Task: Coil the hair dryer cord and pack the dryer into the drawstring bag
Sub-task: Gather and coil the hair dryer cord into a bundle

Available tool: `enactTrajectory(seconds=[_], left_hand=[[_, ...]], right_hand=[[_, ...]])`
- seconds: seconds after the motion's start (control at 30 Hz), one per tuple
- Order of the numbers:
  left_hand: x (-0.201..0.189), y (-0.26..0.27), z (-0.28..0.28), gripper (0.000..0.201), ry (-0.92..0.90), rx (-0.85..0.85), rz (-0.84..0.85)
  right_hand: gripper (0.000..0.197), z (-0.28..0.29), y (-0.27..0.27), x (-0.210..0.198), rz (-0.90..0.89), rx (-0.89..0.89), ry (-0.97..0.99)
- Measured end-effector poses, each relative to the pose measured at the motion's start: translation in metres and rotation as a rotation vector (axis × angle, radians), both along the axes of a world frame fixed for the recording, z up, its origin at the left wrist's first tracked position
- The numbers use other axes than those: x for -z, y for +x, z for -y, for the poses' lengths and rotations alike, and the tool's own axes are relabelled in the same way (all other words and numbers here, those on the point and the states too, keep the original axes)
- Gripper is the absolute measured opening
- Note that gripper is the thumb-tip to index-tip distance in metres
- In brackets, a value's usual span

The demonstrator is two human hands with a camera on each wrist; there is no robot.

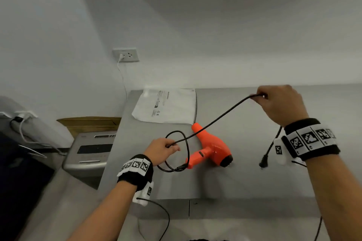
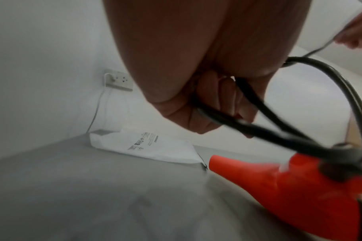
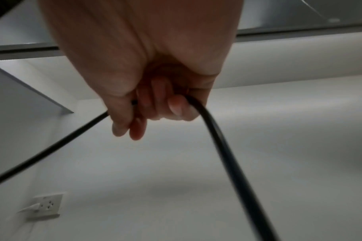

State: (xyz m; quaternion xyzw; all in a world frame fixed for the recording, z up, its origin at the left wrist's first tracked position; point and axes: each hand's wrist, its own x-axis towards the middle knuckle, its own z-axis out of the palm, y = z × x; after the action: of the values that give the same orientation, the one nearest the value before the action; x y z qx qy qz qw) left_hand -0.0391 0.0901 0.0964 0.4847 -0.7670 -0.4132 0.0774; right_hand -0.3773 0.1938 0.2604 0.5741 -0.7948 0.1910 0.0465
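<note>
An orange hair dryer [image 1: 211, 148] [image 2: 289, 184] lies on the grey table [image 1: 244, 182], nozzle pointing away. Its black cord [image 1: 219, 119] [image 2: 268, 117] [image 3: 227, 154] makes one loop by the handle. My left hand [image 1: 166, 147] [image 2: 213, 104] grips that loop just left of the dryer. From there the cord runs taut up to my right hand [image 1: 274, 101] [image 3: 155, 110], raised at the far right and curled round it. Past the right hand the cord hangs down to the plug [image 1: 263, 163]. The white drawstring bag [image 1: 166, 106] [image 2: 151, 146] lies flat behind the dryer.
A wall socket [image 1: 126, 55] [image 2: 118, 79] [image 3: 48, 205] with a white cable plugged in sits above the table's far left corner. A grey machine [image 1: 90, 152] and a cardboard box [image 1: 90, 123] stand left of the table. Thin black wires hang from both wrists near the front edge.
</note>
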Motion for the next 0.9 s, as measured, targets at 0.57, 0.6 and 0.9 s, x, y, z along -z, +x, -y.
enactTrajectory(seconds=[0.57,0.6,0.9], left_hand=[[-0.074,0.006,-0.006,0.046,-0.049,-0.21,-0.503],[-0.078,0.005,-0.006,0.047,-0.04,-0.207,-0.53],[-0.091,-0.007,-0.01,0.041,-0.061,-0.174,-0.633]], right_hand=[[0.03,0.073,-0.031,0.091,0.176,0.131,0.371],[0.028,0.072,-0.022,0.095,0.18,0.124,0.378],[0.027,0.03,0.124,0.121,0.509,-0.588,0.529]])
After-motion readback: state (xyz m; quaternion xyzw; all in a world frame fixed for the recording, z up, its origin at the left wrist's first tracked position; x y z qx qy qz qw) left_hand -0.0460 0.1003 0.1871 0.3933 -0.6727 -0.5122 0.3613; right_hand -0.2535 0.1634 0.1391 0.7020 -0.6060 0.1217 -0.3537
